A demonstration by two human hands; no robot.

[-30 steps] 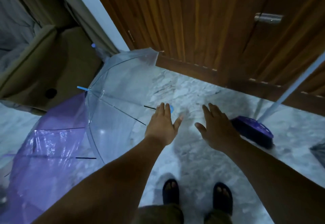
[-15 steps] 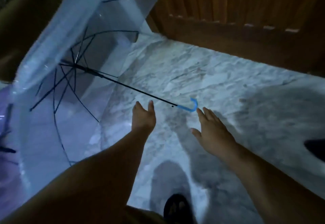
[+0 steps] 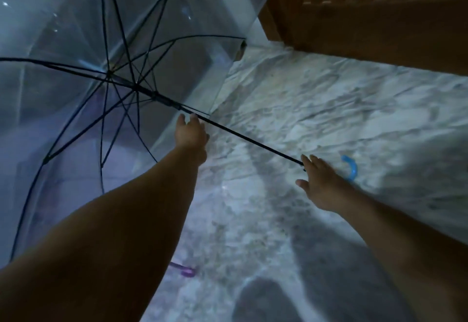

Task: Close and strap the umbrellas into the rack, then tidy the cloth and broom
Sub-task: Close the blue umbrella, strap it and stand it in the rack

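An open transparent umbrella (image 3: 157,51) with black ribs lies on its side at the left, filling the upper left of the view. Its thin black shaft (image 3: 253,140) runs down to the right and ends in a curved blue handle (image 3: 350,169). My left hand (image 3: 190,133) reaches to the shaft near the canopy, fingers straight, fingertips at the rod. My right hand (image 3: 320,182) is spread over the lower end of the shaft, just left of the blue handle, fingers straight. A purple umbrella handle (image 3: 186,270) lies on the floor beside my left forearm.
The floor is pale marble (image 3: 316,109). A dark wooden door (image 3: 379,13) closes off the upper right. A purple canopy (image 3: 76,169) shows faintly through the clear one at the left. A dark foot shape (image 3: 266,301) sits at the bottom.
The view has closed in on the clear umbrella. My left hand moved up along the shaft toward the canopy. My right hand slid to the shaft's end beside the blue handle.
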